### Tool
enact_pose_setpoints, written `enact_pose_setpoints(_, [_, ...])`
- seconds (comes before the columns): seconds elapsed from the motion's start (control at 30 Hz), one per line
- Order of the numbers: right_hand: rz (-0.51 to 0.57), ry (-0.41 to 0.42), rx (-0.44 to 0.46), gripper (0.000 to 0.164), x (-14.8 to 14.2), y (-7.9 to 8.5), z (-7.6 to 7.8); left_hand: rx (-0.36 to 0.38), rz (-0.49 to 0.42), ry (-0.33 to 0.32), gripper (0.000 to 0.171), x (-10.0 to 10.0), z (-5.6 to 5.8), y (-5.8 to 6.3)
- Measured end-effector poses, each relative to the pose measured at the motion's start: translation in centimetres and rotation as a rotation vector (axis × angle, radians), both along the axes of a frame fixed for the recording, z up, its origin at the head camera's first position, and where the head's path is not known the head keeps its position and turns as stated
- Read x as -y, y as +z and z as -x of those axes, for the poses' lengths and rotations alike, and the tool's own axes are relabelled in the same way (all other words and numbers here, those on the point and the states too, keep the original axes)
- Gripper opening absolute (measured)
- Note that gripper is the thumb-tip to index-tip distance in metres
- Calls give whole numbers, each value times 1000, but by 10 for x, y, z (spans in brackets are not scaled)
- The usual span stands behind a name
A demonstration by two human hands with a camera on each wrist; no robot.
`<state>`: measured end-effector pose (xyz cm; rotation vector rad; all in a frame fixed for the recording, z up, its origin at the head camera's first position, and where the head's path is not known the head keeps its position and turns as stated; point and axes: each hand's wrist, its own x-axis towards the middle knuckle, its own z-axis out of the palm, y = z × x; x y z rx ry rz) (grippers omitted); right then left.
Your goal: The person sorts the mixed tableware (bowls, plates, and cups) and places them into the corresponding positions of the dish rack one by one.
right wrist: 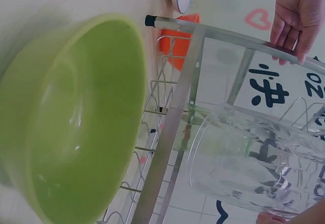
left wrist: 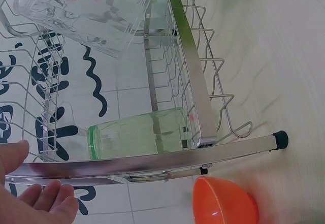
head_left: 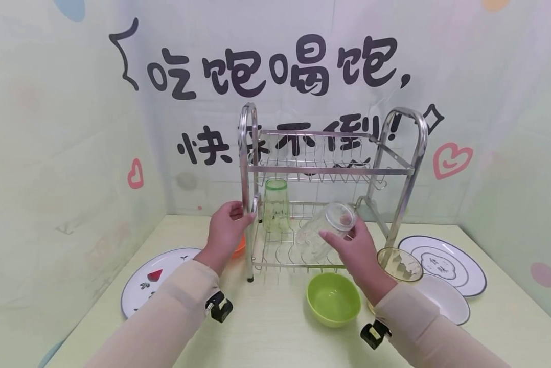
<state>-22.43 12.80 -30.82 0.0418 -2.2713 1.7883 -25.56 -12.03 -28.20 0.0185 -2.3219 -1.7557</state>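
My right hand (head_left: 360, 253) grips a clear glass (head_left: 316, 232), tilted with its base up toward the right, at the front of the lower tier of a two-tier metal dish rack (head_left: 330, 171). In the right wrist view the glass's open rim (right wrist: 195, 153) points toward the rack's front rail. My left hand (head_left: 222, 232) holds the rack's left upright, thumb and fingers on either side of it. A green-tinted glass (head_left: 276, 209) stands upside down at the left of the lower tier; the left wrist view shows its green base (left wrist: 93, 142).
A green bowl (head_left: 334, 301) sits before the rack. Beside the left upright is an orange bowl (left wrist: 223, 203), with a watermelon-patterned plate (head_left: 135, 286) farther left. At right are an amber glass bowl (head_left: 400, 263), a white dish (head_left: 448, 301) and a rimmed oval plate (head_left: 468, 278).
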Motion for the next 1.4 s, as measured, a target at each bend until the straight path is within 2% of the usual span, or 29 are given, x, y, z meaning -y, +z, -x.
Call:
enact_pose_setpoints(0.3, [0,-58,-25,66,8,-3,13,-7,37,0,43,-1,9,-4])
enact_pose_setpoints(0.47, [18,-59,-20,64,9,-5,19,-1,53,-2,41,-2,12,-6])
enact_pose_setpoints(0.77, [-22,-42,27,71,11,-8,28,16,95,-3,25,-7,10,-4])
enact_pose_setpoints(0.97, [-69,-45,44,73,12,-7,32,10,85,-4,23,-6,11,-6])
enact_pose_setpoints(1.4, [-90,-18,87,71,12,-5,43,-2,115,-18,18,-2,13,-9])
